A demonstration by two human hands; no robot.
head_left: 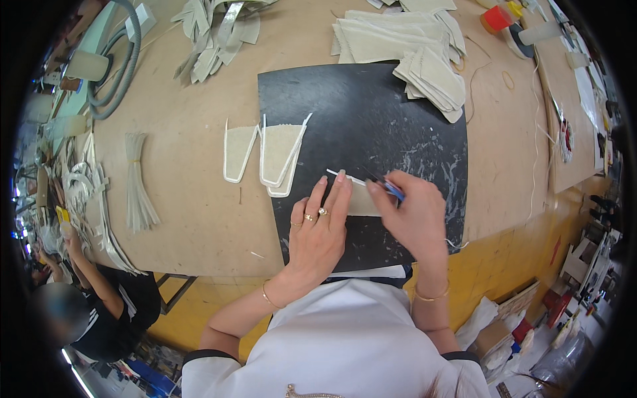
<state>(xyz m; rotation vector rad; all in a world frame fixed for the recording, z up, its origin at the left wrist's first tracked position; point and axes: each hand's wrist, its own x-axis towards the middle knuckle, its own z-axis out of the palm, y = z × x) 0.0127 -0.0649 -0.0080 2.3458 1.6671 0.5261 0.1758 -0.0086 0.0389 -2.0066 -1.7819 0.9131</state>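
On a black mat [358,106], a cream fabric piece [361,202] lies in front of me with a white strip [344,176] along its far edge. My left hand [320,225] rests flat with its fingers stretched out, fingertips pressing at the strip's left part. My right hand [415,211] is closed around a small blue-handled tool [394,191], whose thin dark tip points toward the strip. The fingers hide much of the tool, so its exact kind does not show. Left of the hands lie several tapered cream pieces [282,149] edged with white strip.
Stacks of cream pieces [391,40] overlap the mat's far edge. More loose pieces [222,33] lie at the far left. A bundle of white strips [137,179] is on the table's left. A red container [494,20] stands far right. Another person [113,298] works at the left.
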